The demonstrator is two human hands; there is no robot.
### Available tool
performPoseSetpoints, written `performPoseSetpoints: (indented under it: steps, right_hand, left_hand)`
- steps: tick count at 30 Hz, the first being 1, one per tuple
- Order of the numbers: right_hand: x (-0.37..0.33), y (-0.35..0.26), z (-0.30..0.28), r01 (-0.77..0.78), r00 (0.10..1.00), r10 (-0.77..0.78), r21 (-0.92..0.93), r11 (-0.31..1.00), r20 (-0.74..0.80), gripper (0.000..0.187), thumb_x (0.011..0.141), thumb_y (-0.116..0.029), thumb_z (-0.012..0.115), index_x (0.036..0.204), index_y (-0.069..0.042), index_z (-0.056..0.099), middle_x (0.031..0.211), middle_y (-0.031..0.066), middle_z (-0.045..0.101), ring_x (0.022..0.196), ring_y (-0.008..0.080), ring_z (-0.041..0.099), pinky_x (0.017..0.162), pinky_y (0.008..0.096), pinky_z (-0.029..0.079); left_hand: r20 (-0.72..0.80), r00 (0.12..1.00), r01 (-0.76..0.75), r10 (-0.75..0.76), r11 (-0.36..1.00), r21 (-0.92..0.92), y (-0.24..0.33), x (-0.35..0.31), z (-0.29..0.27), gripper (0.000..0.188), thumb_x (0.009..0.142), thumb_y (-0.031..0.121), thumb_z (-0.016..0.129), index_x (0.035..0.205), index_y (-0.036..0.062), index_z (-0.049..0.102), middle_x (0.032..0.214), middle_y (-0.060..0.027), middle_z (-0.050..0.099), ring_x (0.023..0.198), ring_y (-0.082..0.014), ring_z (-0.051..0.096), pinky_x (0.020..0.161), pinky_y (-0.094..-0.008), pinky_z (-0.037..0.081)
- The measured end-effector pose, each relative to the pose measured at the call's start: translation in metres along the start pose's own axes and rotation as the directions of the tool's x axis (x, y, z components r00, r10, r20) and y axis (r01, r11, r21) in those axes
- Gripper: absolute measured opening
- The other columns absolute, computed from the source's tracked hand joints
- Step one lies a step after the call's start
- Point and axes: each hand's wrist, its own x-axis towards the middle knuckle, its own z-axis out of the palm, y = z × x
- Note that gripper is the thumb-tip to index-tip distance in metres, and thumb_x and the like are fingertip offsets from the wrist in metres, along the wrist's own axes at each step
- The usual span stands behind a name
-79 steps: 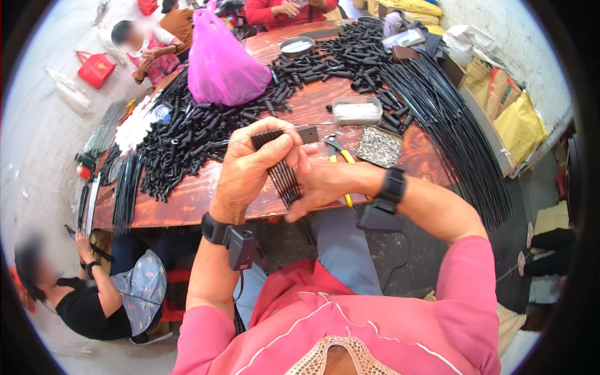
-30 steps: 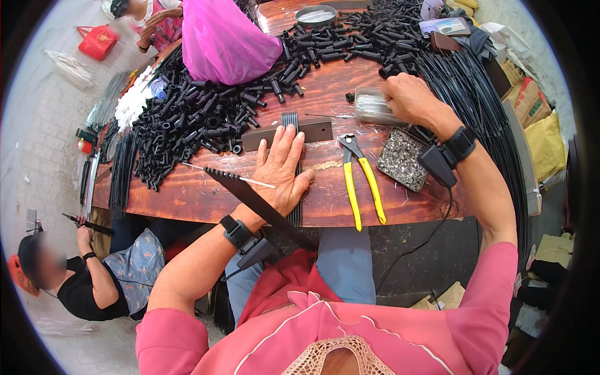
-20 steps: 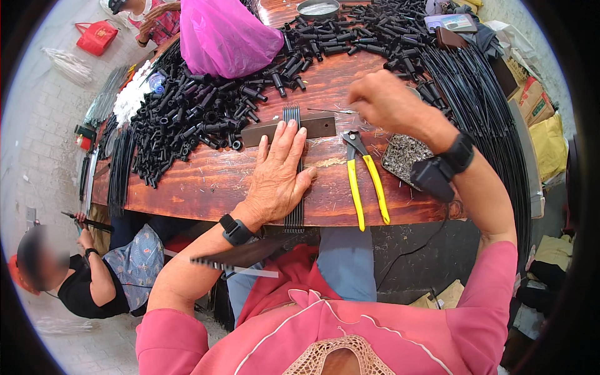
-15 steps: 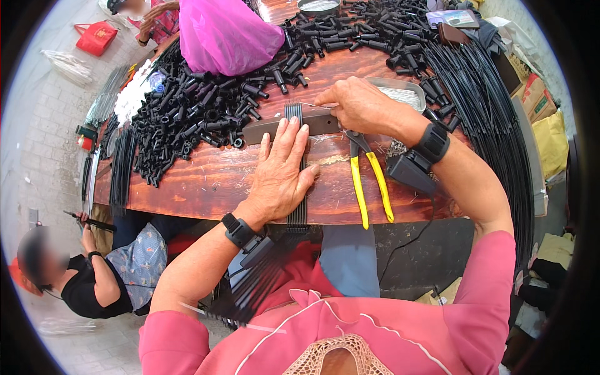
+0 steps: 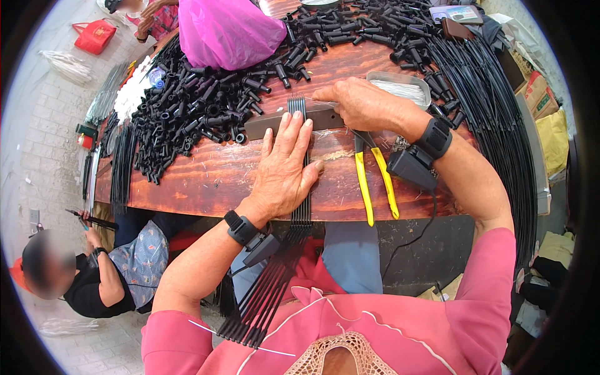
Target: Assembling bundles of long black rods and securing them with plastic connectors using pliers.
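My left hand lies flat, fingers stretched, on a row of thin black rods set side by side. The rods cross a dark metal bar on the table. Their near ends hang over the table edge towards my lap, where a thin white stick runs across them. My right hand is closed just right of the rods' far tips, its forefinger pointing at them; what it pinches is too small to make out. Below it lie pliers with yellow handles, untouched.
An open container of thin pale pins stands beyond my right hand. Black tubular parts heap up left and far, around a purple plastic bag. Long black rods lie at right. Two people sit at left.
The rods' near ends, blurred before, now hang still and fanned out over my lap. My hands keep nearly the same places, and the view has shifted slightly.
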Motion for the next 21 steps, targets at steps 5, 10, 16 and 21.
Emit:
performPoseSetpoints:
  steps: [5, 10, 16, 21]
  right_hand:
    - [0.005, 0.001, 0.001, 0.032, 0.999, -0.032, -0.011, 0.999, -0.011, 0.046, 0.078, 0.003, 0.056, 0.124, -0.002, 0.059, 0.108, 0.0239, 0.065, 0.103, 0.0415, 0.061, 0.089, 0.0479, 0.049]
    - [0.007, -0.001, -0.011, -0.088, 0.996, 0.089, -0.040, 0.995, 0.021, 0.045, 0.074, 0.003, 0.058, 0.117, -0.008, 0.067, 0.099, 0.0220, 0.068, 0.098, 0.0394, 0.064, 0.083, 0.0462, 0.051]
    - [0.013, 0.014, -0.016, -0.051, 0.992, 0.045, -0.048, 0.998, -0.117, 0.033, 0.072, 0.003, 0.063, 0.102, -0.006, 0.073, 0.098, 0.0221, 0.069, 0.095, 0.0364, 0.066, 0.083, 0.0426, 0.053]
    - [0.013, 0.020, -0.016, 0.046, 0.995, -0.045, 0.012, 0.999, -0.094, 0.030, 0.074, 0.002, 0.063, 0.101, -0.005, 0.073, 0.097, 0.0224, 0.068, 0.093, 0.0362, 0.067, 0.082, 0.0411, 0.053]
  left_hand:
    - [-0.005, 1.000, 0.001, -0.001, 1.000, -0.008, -0.001, 0.000, 0.001, 0.068, 0.093, 0.032, 0.052, 0.149, 0.0031, 0.027, 0.155, -0.0199, 0.023, 0.146, -0.0346, 0.017, 0.117, -0.0493, 0.013]
    - [-0.007, 1.000, 0.001, -0.001, 1.000, 0.009, 0.000, 0.000, 0.000, 0.068, 0.093, 0.032, 0.052, 0.148, 0.0029, 0.028, 0.155, -0.0200, 0.023, 0.146, -0.0344, 0.017, 0.117, -0.0494, 0.013]
    - [-0.015, 1.000, -0.004, 0.004, 1.000, 0.004, -0.001, 0.000, 0.002, 0.067, 0.093, 0.033, 0.052, 0.148, 0.0027, 0.029, 0.154, -0.0202, 0.023, 0.146, -0.0342, 0.017, 0.117, -0.0490, 0.013]
    - [-0.013, 1.000, -0.001, 0.001, 1.000, 0.011, -0.001, 0.000, 0.002, 0.068, 0.093, 0.034, 0.052, 0.148, 0.0026, 0.028, 0.154, -0.0202, 0.023, 0.146, -0.0342, 0.017, 0.117, -0.0491, 0.013]
